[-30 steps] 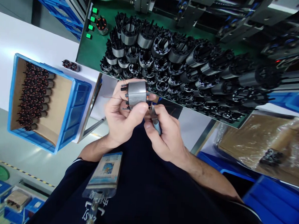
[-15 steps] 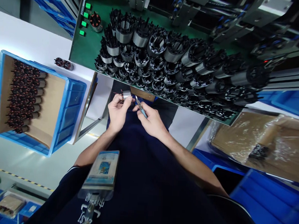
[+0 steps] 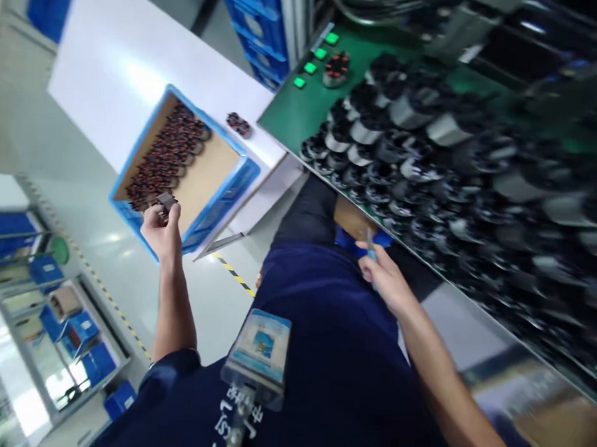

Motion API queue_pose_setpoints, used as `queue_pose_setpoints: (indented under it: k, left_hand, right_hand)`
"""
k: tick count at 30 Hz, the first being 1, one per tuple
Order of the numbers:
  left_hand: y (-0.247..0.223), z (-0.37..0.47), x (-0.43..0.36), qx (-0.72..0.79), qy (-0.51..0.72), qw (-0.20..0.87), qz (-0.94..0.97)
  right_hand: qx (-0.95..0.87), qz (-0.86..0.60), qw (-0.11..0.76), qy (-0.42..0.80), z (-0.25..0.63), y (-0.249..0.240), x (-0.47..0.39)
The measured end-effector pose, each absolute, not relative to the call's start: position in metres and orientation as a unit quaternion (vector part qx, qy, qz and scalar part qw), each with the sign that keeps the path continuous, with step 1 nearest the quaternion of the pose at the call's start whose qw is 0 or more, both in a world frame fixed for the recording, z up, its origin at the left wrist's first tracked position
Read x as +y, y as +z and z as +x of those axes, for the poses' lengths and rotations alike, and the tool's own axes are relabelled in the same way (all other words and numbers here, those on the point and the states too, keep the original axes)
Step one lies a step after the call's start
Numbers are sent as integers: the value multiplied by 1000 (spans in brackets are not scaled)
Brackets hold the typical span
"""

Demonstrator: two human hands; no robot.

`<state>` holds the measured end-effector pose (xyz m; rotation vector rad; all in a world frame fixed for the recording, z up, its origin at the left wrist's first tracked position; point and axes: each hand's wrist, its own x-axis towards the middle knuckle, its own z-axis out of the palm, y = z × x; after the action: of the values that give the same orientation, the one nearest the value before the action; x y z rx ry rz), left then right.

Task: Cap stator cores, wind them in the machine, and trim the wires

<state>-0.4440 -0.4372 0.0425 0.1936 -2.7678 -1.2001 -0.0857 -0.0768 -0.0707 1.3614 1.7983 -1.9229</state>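
Over the near end of a blue crate (image 3: 228, 194), my left hand (image 3: 162, 233) grips a copper-wound metal core (image 3: 167, 202). Rows of similar wound cores (image 3: 170, 143) stand on the crate's cardboard lining. My right hand (image 3: 383, 271), closed round a small tool with a blue handle (image 3: 371, 251), is in front of my body, below the edge of the green bench (image 3: 291, 116). Many black-and-silver cores (image 3: 366, 130) stand packed on that bench, blurred towards the right.
Two wound cores (image 3: 238, 124) lie on the white table (image 3: 187, 57) beside the crate. One more wound core (image 3: 336, 69) stands near green buttons (image 3: 310, 68) on the bench. Machinery rises behind.
My left hand has moved left with the core, away from my right hand to the crate. The view has turned towards the left. My right hand still holds the tool.
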Motion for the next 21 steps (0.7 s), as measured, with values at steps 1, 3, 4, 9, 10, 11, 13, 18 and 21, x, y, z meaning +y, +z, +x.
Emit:
queue_pose_setpoints:
  k: [1, 3, 4, 9, 10, 11, 13, 18, 21]
  left_hand:
    - [49, -459, -461, -933, -344, 78, 75]
    - [55, -485, -497, -959, -255, 76, 96]
    - [54, -495, -510, -968, -221, 60, 105]
    - [24, -532, -527, -983, -134, -22, 122]
    - [19, -536, -525, -984, -126, -23, 122]
    - [17, -539, -523, -985, -120, -18, 122]
    - [18, -541, -520, -987, -112, -1, 119]
    - [47, -526, -508, -989, -108, 43, 96]
    - [55, -527, -471, -986, -150, 74, 16]
  right_hand:
    - [594, 460, 96, -653, -85, -73, -77]
    - [578, 464, 109, -663, -86, -76, -77]
    - [573, 464, 114, -665, -87, -77, -77]
    - [573, 452, 133, -671, -96, -74, -76]
    - [574, 449, 134, -672, -98, -74, -76]
    - [574, 447, 135, -673, -99, -73, -75]
    - [572, 446, 132, -676, -101, -70, -75]
    - [555, 458, 114, -685, -100, -62, -80]
    - [547, 460, 108, -691, -100, -58, -85]
